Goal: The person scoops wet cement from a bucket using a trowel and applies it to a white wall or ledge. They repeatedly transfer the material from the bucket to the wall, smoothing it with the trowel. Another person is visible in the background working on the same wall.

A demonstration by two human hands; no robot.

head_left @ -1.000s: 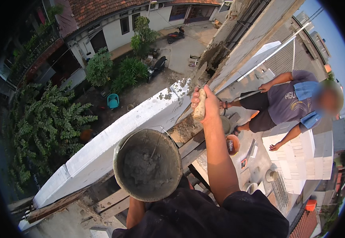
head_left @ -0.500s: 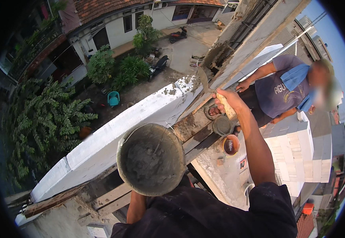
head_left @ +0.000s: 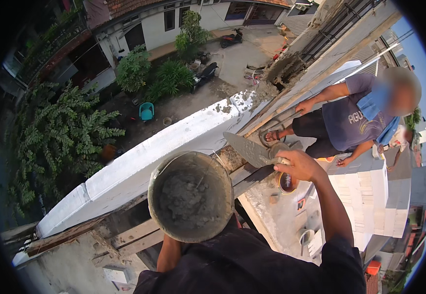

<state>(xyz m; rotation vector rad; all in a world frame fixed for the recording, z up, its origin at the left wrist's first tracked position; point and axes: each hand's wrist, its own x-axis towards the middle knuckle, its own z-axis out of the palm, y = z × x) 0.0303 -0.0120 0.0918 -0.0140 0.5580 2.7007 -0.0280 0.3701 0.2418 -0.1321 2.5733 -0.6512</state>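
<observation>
A grey-crusted bucket (head_left: 224,191) with wet mortar (head_left: 183,202) in it is held in front of my chest. My left forearm (head_left: 169,255) runs up beneath it; the bucket hides my left hand, which supports it from below. My right hand (head_left: 300,165) is closed round the handle of a trowel (head_left: 246,148). The trowel's flat, mortar-smeared blade points left, just above and to the right of the bucket's rim. Beyond it a white block wall (head_left: 164,142) runs diagonally, with mortar blobs (head_left: 242,100) on its top near the far end.
A co-worker (head_left: 343,115) stands at the right, one sandalled foot (head_left: 275,135) near my trowel. An orange-rimmed bucket (head_left: 287,183) stands below my right hand. Wooden planks (head_left: 134,234) lie at lower left. Beyond the wall, well below, are a yard, a teal chair (head_left: 146,111) and motorbikes. White blocks (head_left: 360,196) are stacked at right.
My right hand has drawn the trowel back from the wall's far end toward the bucket, turning its blade flat. The bucket keeps its place against me, and the co-worker has shifted slightly.
</observation>
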